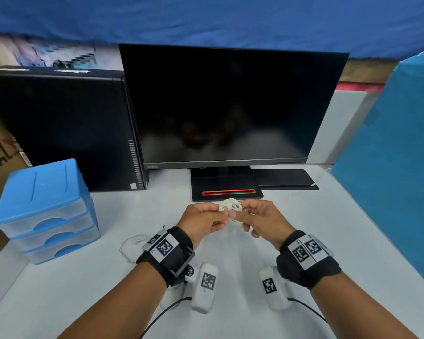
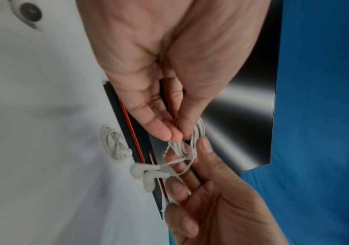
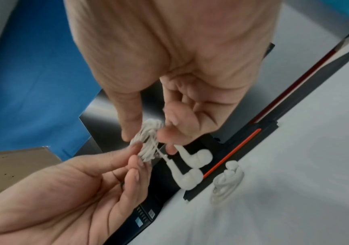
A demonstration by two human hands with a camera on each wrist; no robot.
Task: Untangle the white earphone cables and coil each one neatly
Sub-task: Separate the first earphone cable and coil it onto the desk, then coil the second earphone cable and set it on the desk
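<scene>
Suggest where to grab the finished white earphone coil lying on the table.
Take the coiled white earphone bundle by pinching across its wound middle with the fingers, coming from above on the open white table side. It lies flat close to the black monitor base, and the wrap there likely holds the loops together.
</scene>
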